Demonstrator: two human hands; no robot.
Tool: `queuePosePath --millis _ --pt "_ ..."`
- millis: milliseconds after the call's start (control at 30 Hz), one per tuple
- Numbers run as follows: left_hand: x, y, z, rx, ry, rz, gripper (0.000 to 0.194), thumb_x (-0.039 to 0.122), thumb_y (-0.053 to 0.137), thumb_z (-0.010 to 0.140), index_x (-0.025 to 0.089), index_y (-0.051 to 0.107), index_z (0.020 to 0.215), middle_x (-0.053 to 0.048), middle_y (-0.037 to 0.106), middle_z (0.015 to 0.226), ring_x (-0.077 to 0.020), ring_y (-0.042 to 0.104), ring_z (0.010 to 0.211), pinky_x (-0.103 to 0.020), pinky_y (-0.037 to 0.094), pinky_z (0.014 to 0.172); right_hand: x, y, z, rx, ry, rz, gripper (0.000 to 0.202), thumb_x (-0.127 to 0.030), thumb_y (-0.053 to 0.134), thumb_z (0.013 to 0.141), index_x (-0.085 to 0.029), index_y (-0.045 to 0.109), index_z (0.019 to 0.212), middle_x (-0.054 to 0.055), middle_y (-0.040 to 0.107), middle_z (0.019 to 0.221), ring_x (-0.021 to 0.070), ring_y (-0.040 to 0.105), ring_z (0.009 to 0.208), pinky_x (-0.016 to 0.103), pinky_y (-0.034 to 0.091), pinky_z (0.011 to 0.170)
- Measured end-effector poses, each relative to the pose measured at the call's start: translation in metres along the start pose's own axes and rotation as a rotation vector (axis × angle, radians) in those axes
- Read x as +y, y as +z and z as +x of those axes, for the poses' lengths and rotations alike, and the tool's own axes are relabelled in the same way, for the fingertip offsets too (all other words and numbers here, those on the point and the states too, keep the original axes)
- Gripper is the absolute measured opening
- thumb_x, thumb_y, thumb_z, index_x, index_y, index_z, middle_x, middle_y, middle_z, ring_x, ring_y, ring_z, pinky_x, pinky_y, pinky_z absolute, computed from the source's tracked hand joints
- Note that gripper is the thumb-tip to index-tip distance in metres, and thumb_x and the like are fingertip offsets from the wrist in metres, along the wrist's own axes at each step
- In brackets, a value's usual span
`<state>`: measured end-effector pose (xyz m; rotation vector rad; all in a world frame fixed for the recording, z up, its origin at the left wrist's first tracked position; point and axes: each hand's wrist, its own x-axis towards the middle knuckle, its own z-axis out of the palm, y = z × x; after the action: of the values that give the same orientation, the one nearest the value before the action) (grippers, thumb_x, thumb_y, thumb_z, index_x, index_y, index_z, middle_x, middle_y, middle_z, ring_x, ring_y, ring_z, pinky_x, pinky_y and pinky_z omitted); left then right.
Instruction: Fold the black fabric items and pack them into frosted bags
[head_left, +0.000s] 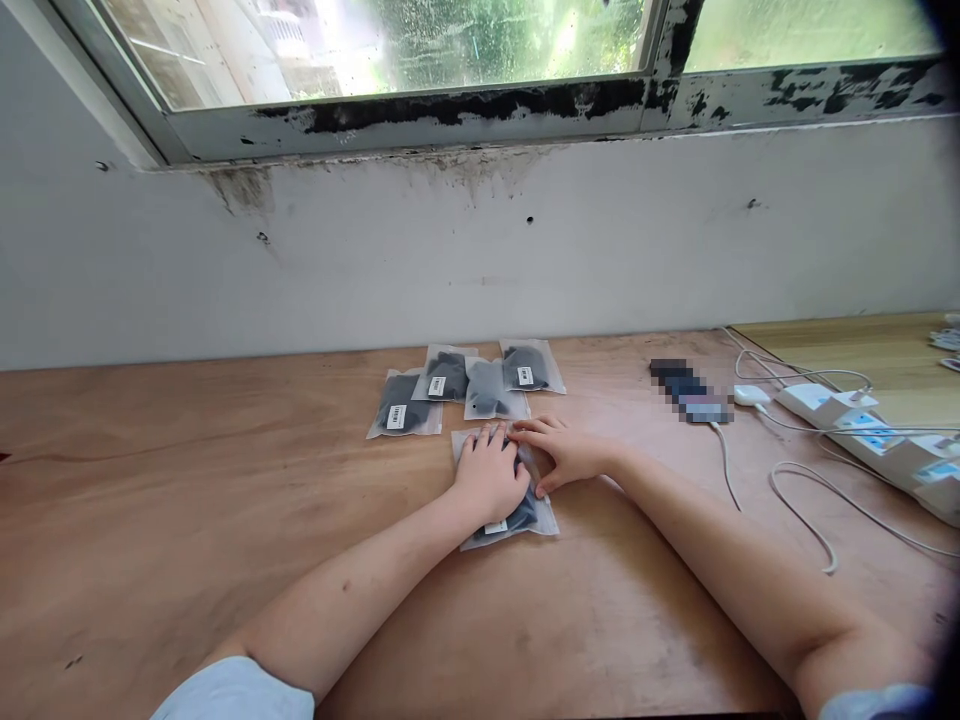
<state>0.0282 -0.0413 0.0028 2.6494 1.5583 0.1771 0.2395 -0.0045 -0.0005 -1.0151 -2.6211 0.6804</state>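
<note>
A frosted plastic bag point(525, 518) with dark contents and a white label lies on the wooden table in front of me. My left hand point(491, 478) rests flat on top of it, fingers stretched forward, covering much of the bag and part of its label. At the bag's upper right side is my right hand point(564, 452), its thumb and fingers apart and touching the bag. Just beyond my hands lie a frosted bag without a visible label point(496, 390) and three labelled ones: a left bag point(409, 400), a middle bag point(450, 372) and a right bag point(536, 362), some overlapping.
On the right, a blurred-out phone-like object point(690, 392) has a white cable. A white power strip point(862, 430) with plugs and a charger point(750, 396) sits by loose cables. A white wall point(420, 260) with a window above it borders the table's far edge.
</note>
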Motion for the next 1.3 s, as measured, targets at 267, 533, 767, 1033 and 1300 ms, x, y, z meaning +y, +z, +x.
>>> queuePosePath --millis 267,533,767,1033,1300 --pt "-0.001 0.004 -0.001 0.032 -0.011 -0.043 0.057 0.039 0.042 0.094 0.016 0.051 0.145 -0.014 0.040 0.158 -0.0358 0.033 0.146 -0.056 0.024 0.119 -0.008 0.009 -0.004 -0.057 -0.003 -0.080 0.137 -0.052 0.091 0.052 -0.024 0.015 0.163 0.018 0.019 0.166 0.0445 0.016 0.151 0.059 0.016 0.120" --pt "-0.008 0.003 -0.001 0.130 -0.067 -0.252 0.041 0.027 0.047 0.090 0.017 0.055 0.129 -0.014 0.058 0.139 -0.0290 0.046 0.137 -0.048 0.031 0.117 -0.025 0.002 -0.002 -0.050 -0.028 -0.012 0.139 -0.049 0.091 0.053 -0.023 0.010 0.163 0.017 0.019 0.166 0.0411 0.013 0.152 0.056 0.020 0.120" --pt "-0.029 -0.008 0.006 0.419 -0.219 -0.747 0.027 0.014 0.045 0.084 0.022 0.048 0.109 -0.007 0.063 0.114 -0.0188 0.063 0.103 -0.034 0.052 0.092 -0.063 0.022 -0.002 -0.016 -0.035 -0.004 0.147 -0.067 0.085 0.056 -0.022 -0.007 0.162 0.018 0.008 0.168 0.0417 0.008 0.153 0.053 0.018 0.122" --pt "-0.129 -0.021 0.025 0.685 -0.422 -0.116 0.035 0.021 0.048 0.089 0.016 0.053 0.123 -0.017 0.054 0.137 -0.0330 0.044 0.135 -0.049 0.031 0.114 -0.084 0.052 -0.005 0.088 -0.020 -0.272 0.093 -0.059 0.067 0.083 -0.021 0.029 0.159 0.025 0.026 0.162 0.0475 0.021 0.149 0.065 0.024 0.113" --pt "-0.166 0.001 0.040 0.489 -0.594 -0.296 0.036 0.018 0.054 0.084 0.016 0.064 0.118 -0.017 0.050 0.149 -0.0395 0.032 0.146 -0.059 0.022 0.118 -0.097 0.049 -0.005 0.108 -0.136 -0.374 0.080 -0.025 0.068 0.076 -0.010 0.042 0.150 0.027 0.043 0.151 0.0427 0.040 0.140 0.056 0.039 0.109"
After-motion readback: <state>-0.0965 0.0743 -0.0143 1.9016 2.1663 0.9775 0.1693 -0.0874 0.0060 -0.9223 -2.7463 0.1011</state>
